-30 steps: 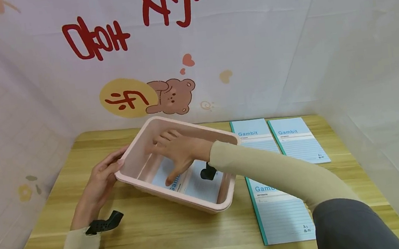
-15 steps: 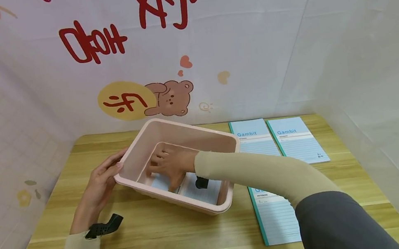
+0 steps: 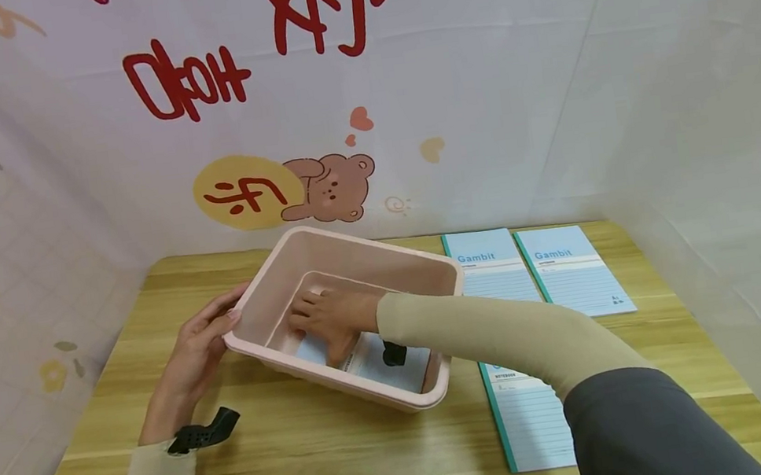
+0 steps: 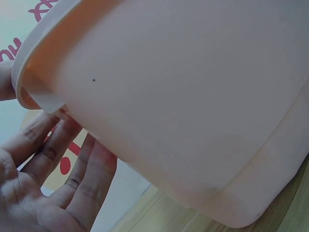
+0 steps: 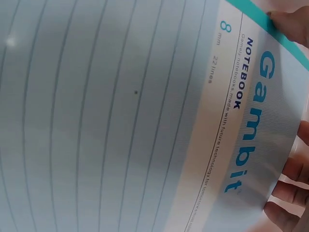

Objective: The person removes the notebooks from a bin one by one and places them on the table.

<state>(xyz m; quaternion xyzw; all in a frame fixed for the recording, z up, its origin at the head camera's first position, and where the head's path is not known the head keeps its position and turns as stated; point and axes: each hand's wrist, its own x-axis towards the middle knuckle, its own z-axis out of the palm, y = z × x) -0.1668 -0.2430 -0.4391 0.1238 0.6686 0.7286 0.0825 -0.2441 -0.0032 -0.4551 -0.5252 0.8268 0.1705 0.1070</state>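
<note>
A pale pink plastic bin (image 3: 383, 257) stands turned at an angle on the wooden table. My left hand (image 3: 191, 352) holds its left corner at the rim; the left wrist view has the fingers (image 4: 94, 186) against the outer wall under the lip. Reaching down inside the bin, my right hand (image 3: 330, 323) grips a light blue Gambit notebook (image 5: 106, 121) lying there. In the right wrist view the thumb (image 5: 292, 24) is on its green spine edge and the fingertips (image 5: 282, 215) bend at the opposite edge. In the head view my right hand and forearm partly cover the notebook.
Several more blue notebooks lie to the right of the bin: one at the back (image 3: 490, 260), one at the far right (image 3: 573, 269) and one nearer the front (image 3: 528, 425). My right forearm crosses over them. A printed white sheet (image 3: 490, 81) rises behind the table.
My right hand has gone down deeper into the bin, its spread fingers bending in at the notebook. My left hand keeps its hold on the bin's corner.
</note>
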